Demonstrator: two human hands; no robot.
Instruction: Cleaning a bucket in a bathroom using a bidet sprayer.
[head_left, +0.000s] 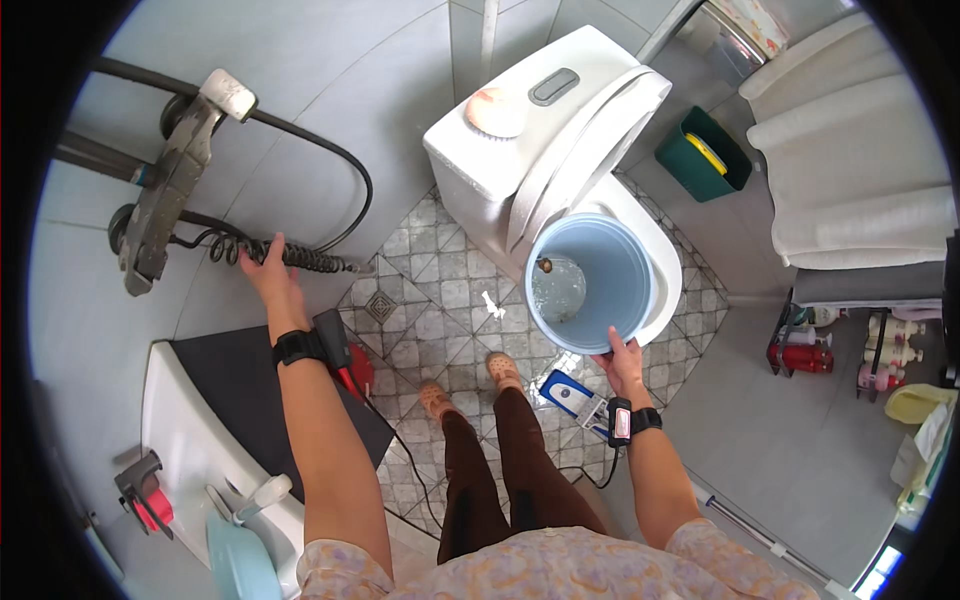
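My left hand (274, 285) reaches to the wall on the left, its thumb and fingers around a coiled black hose (300, 257) below a grey wall fixture (169, 176). With my right hand (621, 364) I grip the near rim of a light blue plastic bucket (619, 277). The bucket's mouth faces me. A small brownish object (545, 265) shows near its bottom, where the surface looks wet. Behind the bucket is the white toilet bowl (666, 300), partly hidden, with its lid (577, 165) raised. I cannot tell whether the bucket rests on it.
A scrub brush (495, 112) lies on the toilet tank (480, 161). A blue-and-white tool (574, 397), a white scrap (492, 304) and a floor drain (380, 306) are on the tiles. A dark board (247, 397) covers part of the washbasin (161, 390). Towels (847, 150) hang at right.
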